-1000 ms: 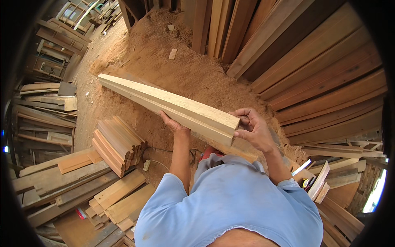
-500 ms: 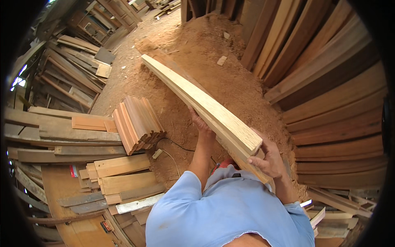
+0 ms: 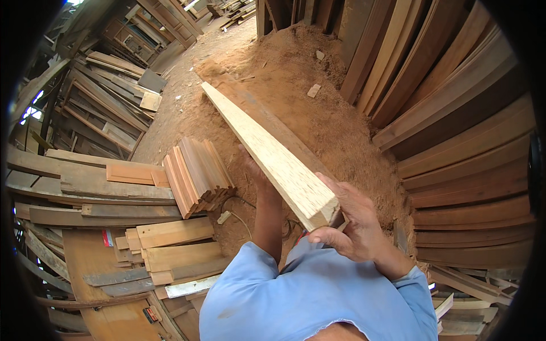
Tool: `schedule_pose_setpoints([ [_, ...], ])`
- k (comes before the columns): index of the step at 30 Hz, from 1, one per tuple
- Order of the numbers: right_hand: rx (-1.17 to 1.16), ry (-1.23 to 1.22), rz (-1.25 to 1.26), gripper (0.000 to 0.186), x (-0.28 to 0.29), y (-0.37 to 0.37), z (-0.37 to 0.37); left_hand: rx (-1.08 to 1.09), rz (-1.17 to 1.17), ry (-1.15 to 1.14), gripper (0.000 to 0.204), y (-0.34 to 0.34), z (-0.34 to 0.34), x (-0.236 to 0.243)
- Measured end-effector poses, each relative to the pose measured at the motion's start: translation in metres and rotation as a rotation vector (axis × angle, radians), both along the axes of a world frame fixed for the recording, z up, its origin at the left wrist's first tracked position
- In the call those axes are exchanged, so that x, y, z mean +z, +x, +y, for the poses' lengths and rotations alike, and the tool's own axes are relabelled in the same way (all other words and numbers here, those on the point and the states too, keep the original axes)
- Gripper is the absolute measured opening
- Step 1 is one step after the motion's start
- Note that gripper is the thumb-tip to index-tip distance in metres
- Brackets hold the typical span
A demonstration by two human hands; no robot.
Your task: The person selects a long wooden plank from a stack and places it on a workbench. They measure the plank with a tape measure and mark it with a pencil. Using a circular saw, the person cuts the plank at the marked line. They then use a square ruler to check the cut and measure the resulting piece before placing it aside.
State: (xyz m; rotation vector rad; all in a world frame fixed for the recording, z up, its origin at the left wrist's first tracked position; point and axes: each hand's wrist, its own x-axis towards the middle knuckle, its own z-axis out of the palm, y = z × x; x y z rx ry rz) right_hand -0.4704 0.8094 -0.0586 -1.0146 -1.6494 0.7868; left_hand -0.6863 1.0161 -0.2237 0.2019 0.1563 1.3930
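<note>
A long pale wooden beam [image 3: 270, 162] stretches from close to my body toward the far left, above the floor. Its sawn near end faces me. My right hand [image 3: 355, 221] grips that end, with the thumb under the near edge and the fingers along the right side. Farther along, my left hand [image 3: 253, 163] holds the beam from its left side and below; the beam and shadow hide most of its fingers. Beyond the beam a long brown board [image 3: 273, 125] lies on the sawdust, roughly parallel to it.
A stack of reddish moulded strips [image 3: 199, 176] stands on the left, near a cable [image 3: 242, 219]. Short pale boards [image 3: 179, 244] lie in front of it. Tall planks [image 3: 455, 113] line the right side. Sawdust [image 3: 352, 136] covers the floor.
The beam's near end has swung left and turned, so its broad top face shows more. My right hand moved up and left with it. My left hand is now more hidden.
</note>
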Motion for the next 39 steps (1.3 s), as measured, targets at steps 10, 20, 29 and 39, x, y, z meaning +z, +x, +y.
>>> schedule_pose_setpoints([
  [10,0.011,0.153,0.033,0.095,0.006,-0.008,0.018,-0.04,-0.064,-0.063,0.066,0.013,-0.016,0.056],
  [20,-0.024,-0.377,0.332,0.081,-0.019,0.025,-0.007,-0.015,0.034,-0.099,0.056,0.03,0.001,0.004],
  [29,-0.443,-0.661,0.812,0.06,-0.216,0.047,-0.056,-0.219,0.587,-0.428,0.074,0.086,-0.046,-0.069],
  [39,-0.736,-0.946,1.324,0.039,-0.412,0.003,-0.112,-0.607,0.952,-0.551,0.087,0.043,-0.084,-0.218],
])
